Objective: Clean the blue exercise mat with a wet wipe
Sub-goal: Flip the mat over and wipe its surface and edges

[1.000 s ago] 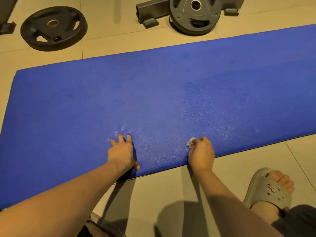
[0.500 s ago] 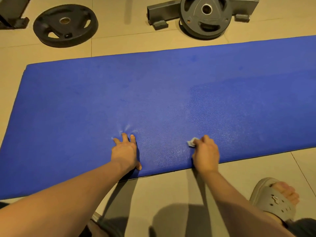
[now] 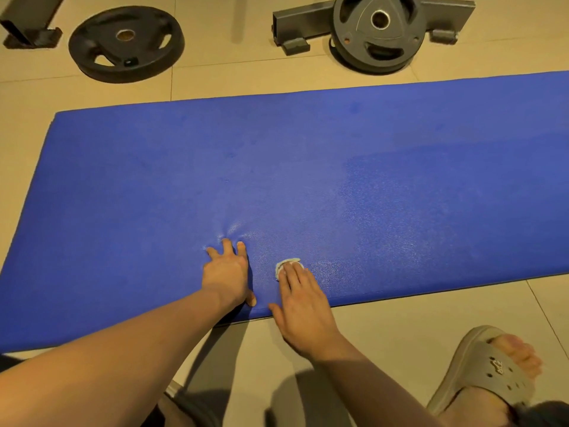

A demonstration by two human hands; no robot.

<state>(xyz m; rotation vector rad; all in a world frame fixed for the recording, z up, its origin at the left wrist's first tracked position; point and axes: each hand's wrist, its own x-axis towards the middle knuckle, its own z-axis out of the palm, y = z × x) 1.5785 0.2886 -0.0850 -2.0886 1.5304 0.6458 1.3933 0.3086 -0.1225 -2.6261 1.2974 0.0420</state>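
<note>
Near the front edge of the blue exercise mat [image 3: 308, 180], the wet wipe [image 3: 281, 268] lies flat on the foam. It is pinned under the straight fingertips of the right hand [image 3: 303, 306], and only its pale rim shows past them. Just to its left, the left hand [image 3: 228, 272] presses the mat with fingers spread, dimpling the surface. Neither hand curls round anything. The mat lies on a tiled floor [image 3: 400, 334]. Beyond its far edge sit a dark weight plate [image 3: 126, 41] and a grey weight plate [image 3: 380, 29].
</note>
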